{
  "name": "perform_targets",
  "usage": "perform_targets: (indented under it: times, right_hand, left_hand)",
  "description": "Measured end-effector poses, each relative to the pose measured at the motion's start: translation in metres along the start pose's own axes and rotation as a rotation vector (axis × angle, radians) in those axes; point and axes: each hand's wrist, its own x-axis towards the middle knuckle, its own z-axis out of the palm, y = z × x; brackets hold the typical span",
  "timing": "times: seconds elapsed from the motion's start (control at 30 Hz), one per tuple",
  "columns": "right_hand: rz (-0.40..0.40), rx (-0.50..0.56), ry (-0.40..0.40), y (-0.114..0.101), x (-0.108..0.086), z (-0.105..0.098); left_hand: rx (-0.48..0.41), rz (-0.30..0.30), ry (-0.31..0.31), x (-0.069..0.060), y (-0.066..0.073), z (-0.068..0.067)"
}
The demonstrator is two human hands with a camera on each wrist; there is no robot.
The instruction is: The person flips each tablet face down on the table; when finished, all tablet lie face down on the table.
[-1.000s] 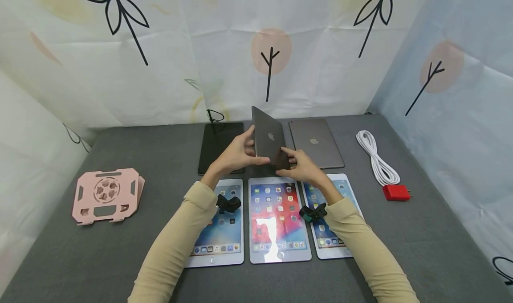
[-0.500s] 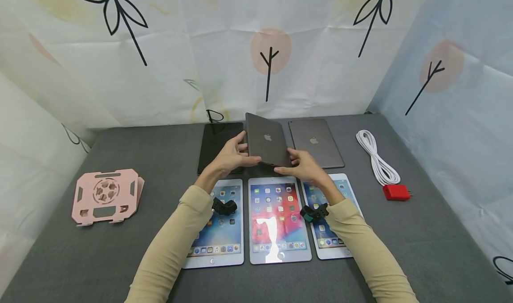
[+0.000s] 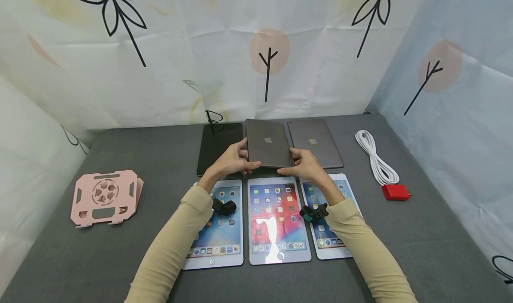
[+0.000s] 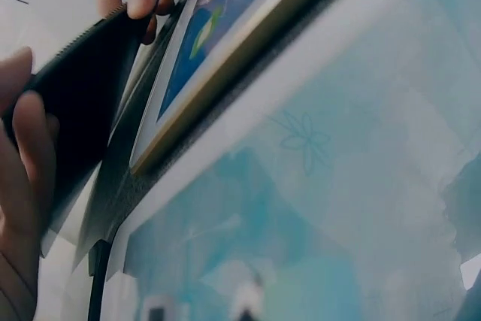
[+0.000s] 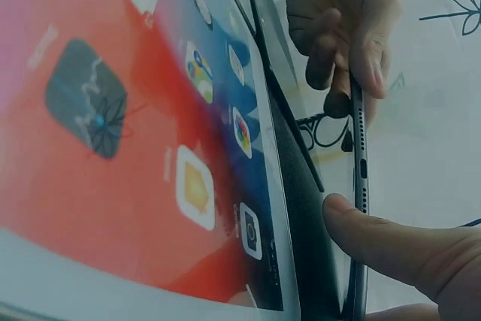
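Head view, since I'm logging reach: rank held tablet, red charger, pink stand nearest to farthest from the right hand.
1. Held tablet, touching the right hand.
2. Red charger, to the hand's right.
3. Pink stand, far left.

A white-edged left tablet [image 3: 220,236], middle tablet [image 3: 279,223] and right tablet [image 3: 328,236], all with lit screens, lay in a near row on the dark grey table [image 3: 425,258]. Behind them, a black tablet [image 3: 217,143] lay screen up and a grey tablet [image 3: 318,148] lay back up. A pink slotted stand [image 3: 122,194] rested toward the left, a coiled white cable [image 3: 379,160] and red plug [image 3: 395,192] toward the right.
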Motion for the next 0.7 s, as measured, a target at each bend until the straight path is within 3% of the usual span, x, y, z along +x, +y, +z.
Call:
perform_targets:
  times: [0.13, 0.43, 0.7]
  right_hand:
    - [-0.03, -0.067, 0.02, 0.0007, 0.0013, 0.001]
    - [-0.119, -0.221, 0.019, 0.0033, 0.0079, 0.0012]
    - [-0.077, -0.224, 0.004, -0.001, 0.0078, 0.0007]
  left_hand:
    - [0.09, 0.002, -0.003, 0.0015, -0.0033, 0.0014]
    - [0.199, 0.005, 0.01, 0.005, -0.008, 0.0052]
    - [0.346, 0.006, 0.019, 0.0068, -0.0093, 0.0047]
